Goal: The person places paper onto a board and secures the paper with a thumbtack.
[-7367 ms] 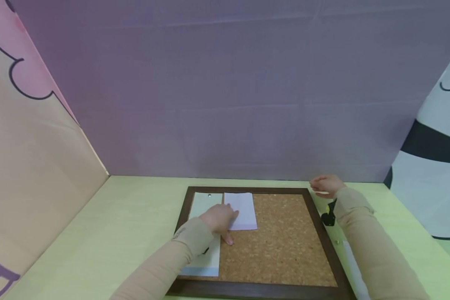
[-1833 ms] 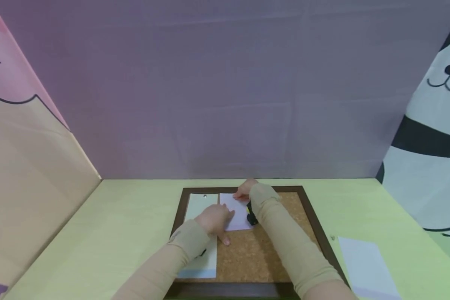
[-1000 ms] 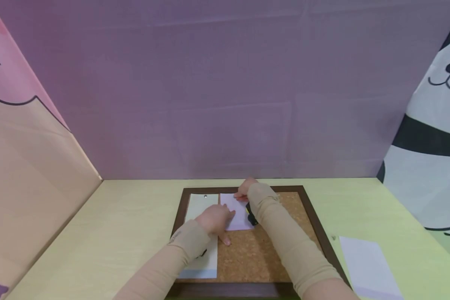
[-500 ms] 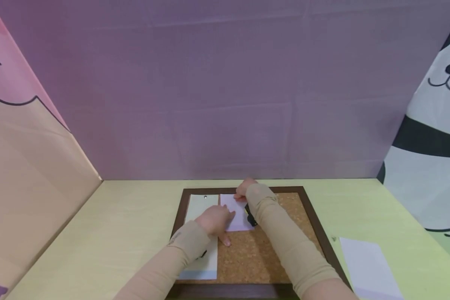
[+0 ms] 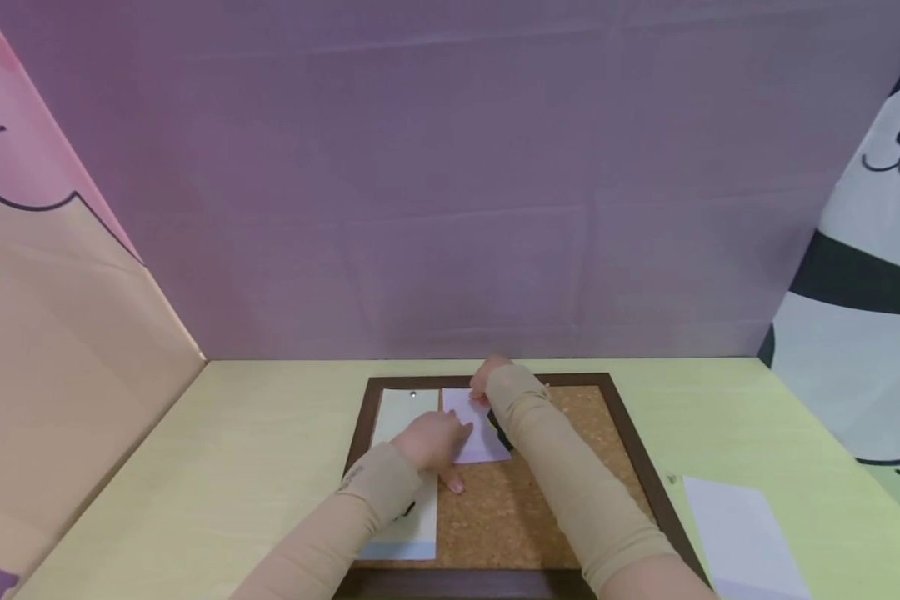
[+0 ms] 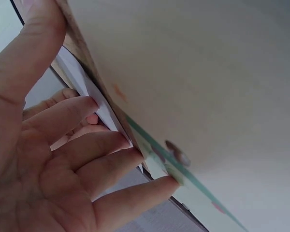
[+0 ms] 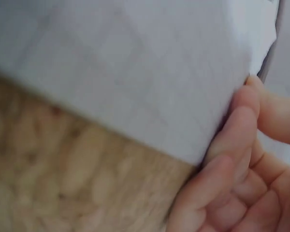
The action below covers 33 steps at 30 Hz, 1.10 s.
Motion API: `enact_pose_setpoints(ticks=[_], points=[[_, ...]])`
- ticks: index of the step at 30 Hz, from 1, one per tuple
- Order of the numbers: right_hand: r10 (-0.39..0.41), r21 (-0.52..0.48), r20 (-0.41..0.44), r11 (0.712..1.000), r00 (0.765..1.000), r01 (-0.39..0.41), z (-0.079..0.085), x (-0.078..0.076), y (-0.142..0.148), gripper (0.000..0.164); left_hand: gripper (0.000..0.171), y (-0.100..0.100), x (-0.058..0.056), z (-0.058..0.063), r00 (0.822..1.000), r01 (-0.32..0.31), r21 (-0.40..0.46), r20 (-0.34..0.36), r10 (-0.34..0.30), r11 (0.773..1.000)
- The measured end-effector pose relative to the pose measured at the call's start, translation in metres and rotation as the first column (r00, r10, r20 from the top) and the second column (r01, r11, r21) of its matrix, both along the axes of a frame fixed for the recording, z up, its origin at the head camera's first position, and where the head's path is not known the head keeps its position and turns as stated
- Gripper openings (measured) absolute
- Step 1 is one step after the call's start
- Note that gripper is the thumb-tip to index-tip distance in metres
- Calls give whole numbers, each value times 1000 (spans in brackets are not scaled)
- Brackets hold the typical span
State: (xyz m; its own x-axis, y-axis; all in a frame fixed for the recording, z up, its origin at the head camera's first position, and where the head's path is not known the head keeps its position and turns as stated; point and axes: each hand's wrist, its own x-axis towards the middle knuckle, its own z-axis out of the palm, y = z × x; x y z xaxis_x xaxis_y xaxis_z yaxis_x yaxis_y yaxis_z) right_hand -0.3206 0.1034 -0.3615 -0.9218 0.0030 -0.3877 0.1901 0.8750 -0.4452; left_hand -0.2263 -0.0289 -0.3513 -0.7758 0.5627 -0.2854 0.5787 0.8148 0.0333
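Corkboard, dark-framed (image 5: pixel 487 525), one: lying on the table (image 5: pixel 270 433). Small white sheet (image 5: pixel 482 446), one: lying near the board's far edge, just right of a long pale sheet (image 5: pixel 412 535), whose top is showing one metal pin (image 5: pixel 413 394). Left hand (image 5: pixel 433 437), fingers relaxed and nearly straight: resting across both sheets, gripping nothing. Right hand (image 5: pixel 487 379), fingers curled: working at the small sheet's top edge, thumb tip meeting forefinger; whether anything is sitting between them, cannot tell. Loose sheet (image 5: pixel 750 533), one: lying right of the board. Risks, as judged: the small sheet could be skewing if the left fingertips are easing off while the right is pushing; its edge could be creasing under those curled fingers; a dragging left palm could be swinging the long sheet about its pin.
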Motion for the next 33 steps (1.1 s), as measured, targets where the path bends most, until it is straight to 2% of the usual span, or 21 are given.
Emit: enact_pose_setpoints(ticks=[3,5,7,8,9,12,15,16,18,19,21,23,25,27,29,33], points=[[4,-74,30,997,1000,-2,-3,-3,6,26,91,0,-1,0,1000,-1,1,2,1,1000],[31,-90,74,996,997,-24,-8,-11,10,24,91,0,-2,0,1000,5,-2,-6,-5,1000],[77,-111,112,992,991,-65,-19,-26,15,24,90,0,-3,0,1000,7,-5,-12,-7,1000],[124,-115,112,987,986,-111,-20,-30,16,27,90,0,-4,0,1000,9,-6,-16,-9,1000],[181,-135,122,977,976,-164,-34,-45,21,31,90,-1,-4,0,1000,9,-6,-20,-9,1000],[235,-157,115,964,965,-216,-57,-64,26,35,90,-2,-5,0,1000,1,-4,-16,-1,1000],[202,-145,127,972,971,-183,-59,-63,23,33,90,-3,-4,-1,1000,0,-6,-16,0,1000],[171,-131,116,979,978,-156,-48,-51,19,31,90,-3,-3,-1,1000,1,-4,-16,-1,1000],[212,-98,80,974,974,-204,-37,-38,17,34,90,-4,-3,-1,1000,-3,-2,-16,3,1000],[229,-69,75,972,970,-224,-24,-26,16,36,90,-4,-3,-1,1000,-7,2,-12,7,1000],[282,-46,45,959,958,-280,-16,-15,18,42,90,-3,-2,-1,1000,-9,7,-6,9,1000],[284,-88,41,956,958,-279,-10,-9,18,40,90,-4,-3,-1,1000,-13,9,-5,13,1000],[228,-209,50,954,972,-213,-12,-8,17,34,90,-5,-4,-1,1000,-12,13,-4,12,1000],[159,-361,64,924,985,-126,-21,-11,19,24,90,-6,-4,-2,1000,-11,15,-3,11,1000],[132,-463,68,882,989,-86,-31,-14,22,17,89,-6,-4,-2,1000,-15,19,2,15,1000],[158,-517,50,849,986,-110,-45,-22,30,19,90,-4,-3,-2,1000,-20,19,9,20,1000]])
